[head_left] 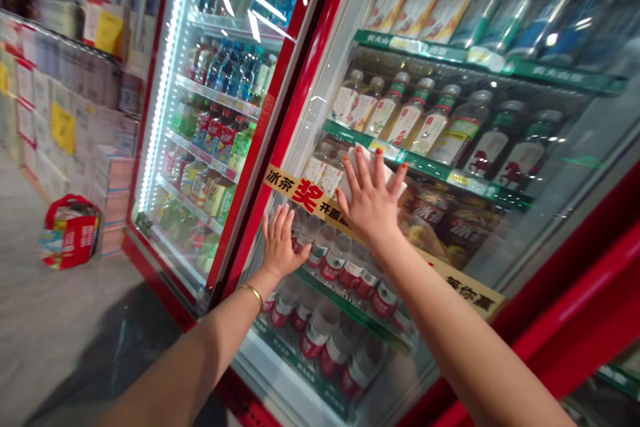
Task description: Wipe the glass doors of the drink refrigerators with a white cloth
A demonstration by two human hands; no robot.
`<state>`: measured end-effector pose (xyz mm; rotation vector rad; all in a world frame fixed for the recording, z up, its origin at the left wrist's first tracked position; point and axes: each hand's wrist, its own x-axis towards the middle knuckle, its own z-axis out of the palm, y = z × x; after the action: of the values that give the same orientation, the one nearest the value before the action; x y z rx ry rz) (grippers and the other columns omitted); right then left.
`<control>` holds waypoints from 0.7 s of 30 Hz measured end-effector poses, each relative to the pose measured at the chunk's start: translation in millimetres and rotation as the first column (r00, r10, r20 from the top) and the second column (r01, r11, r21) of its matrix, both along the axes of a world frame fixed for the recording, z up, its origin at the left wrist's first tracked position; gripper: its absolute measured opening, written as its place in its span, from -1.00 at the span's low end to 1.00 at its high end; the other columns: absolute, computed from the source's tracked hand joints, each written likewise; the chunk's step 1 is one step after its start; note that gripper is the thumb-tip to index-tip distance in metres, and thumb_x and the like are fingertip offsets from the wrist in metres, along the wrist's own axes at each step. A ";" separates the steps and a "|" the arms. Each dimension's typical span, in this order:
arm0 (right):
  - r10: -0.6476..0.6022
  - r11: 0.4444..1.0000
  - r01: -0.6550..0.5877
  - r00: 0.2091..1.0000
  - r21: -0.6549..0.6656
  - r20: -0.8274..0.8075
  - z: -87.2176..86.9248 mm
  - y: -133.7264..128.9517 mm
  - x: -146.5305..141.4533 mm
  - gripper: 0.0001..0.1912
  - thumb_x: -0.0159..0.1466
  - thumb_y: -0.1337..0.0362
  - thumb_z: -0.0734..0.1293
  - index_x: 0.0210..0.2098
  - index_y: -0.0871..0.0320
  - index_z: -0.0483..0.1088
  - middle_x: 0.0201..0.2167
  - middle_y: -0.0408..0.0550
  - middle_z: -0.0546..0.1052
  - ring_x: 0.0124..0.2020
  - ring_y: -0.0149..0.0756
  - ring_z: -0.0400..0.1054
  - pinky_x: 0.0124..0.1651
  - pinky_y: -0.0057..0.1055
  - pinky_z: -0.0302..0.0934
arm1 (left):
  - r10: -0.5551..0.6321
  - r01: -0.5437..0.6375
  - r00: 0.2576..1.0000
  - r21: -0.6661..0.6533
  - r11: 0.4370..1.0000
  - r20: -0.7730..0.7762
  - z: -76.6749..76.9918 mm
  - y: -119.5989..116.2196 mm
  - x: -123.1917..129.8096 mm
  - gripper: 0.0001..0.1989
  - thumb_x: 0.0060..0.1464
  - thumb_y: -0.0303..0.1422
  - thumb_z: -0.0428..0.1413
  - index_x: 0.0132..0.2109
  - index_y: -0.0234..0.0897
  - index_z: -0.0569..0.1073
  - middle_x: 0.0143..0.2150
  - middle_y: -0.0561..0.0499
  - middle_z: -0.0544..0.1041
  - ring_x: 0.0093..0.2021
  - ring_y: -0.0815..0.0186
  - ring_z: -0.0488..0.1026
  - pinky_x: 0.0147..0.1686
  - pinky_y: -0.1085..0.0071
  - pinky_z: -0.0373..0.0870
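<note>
My right hand (373, 203) lies spread on the glass door (430, 207) of a red-framed drinks fridge. Beneath its fingers a white cloth or tissue (400, 183) is pressed flat to the pane, mostly covered by the hand. Lower and to the left, my left hand (281, 243), with a gold bangle at the wrist, has its fingers apart at the same door and holds nothing. A yellow printed strip (305, 193) runs slantwise over the glass, passing behind my right hand. Rows of bottles (335, 260) show through the pane.
A second lit drinks fridge (220, 107) stands to the left. Stacked boxes (75, 100) with yellow tags line the far left. On the floor sits a red bag (71, 232) beside pink boxes (117, 197). A red frame (590, 300) crosses the right side.
</note>
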<state>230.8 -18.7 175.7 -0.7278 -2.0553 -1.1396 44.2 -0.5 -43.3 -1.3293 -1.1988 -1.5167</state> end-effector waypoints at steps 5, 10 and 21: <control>0.064 0.993 -0.032 0.955 -0.114 0.291 -47.2 -3.5 -11.3 -0.30 0.57 0.01 0.17 0.62 0.05 0.06 0.66 -0.08 0.04 0.70 0.09 -0.24 0.66 0.46 -0.56 | -0.033 0.033 0.999 0.018 0.999 -0.002 0.9 -0.6 -1.3 -0.05 0.36 0.09 0.05 0.64 -0.31 -0.06 0.61 -0.39 0.17 0.67 -0.11 0.01 0.61 -0.31 -0.15; -0.088 0.996 0.091 0.984 -0.012 0.157 -44.7 -15.2 92.5 -0.24 0.58 0.00 0.15 0.66 -0.01 -0.15 0.67 -0.09 0.01 0.71 0.05 -0.31 0.66 0.39 -0.61 | -0.039 0.040 0.999 0.047 0.998 -0.020 1.7 2.0 -2.2 -0.05 0.35 0.06 0.08 0.65 -0.28 -0.06 0.62 -0.37 0.16 0.67 -0.09 0.00 0.62 -0.29 -0.17; -0.094 0.995 0.099 0.959 -0.006 0.266 -46.3 -40.9 122.6 -0.37 0.60 0.06 0.06 0.60 -0.01 0.09 0.63 -0.25 0.14 0.68 -0.35 -0.15 0.72 -0.15 -0.46 | -0.062 0.061 0.998 -0.106 0.993 -0.009 8.8 -22.6 -14.1 -0.06 0.31 -0.04 0.18 0.63 -0.23 -0.02 0.62 -0.39 0.15 0.65 -0.12 0.05 0.60 -0.24 -0.07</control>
<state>353.4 -59.7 129.3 -0.7237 -2.2752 -1.3358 30.1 -23.1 -34.5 -1.4548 -1.2561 -1.5040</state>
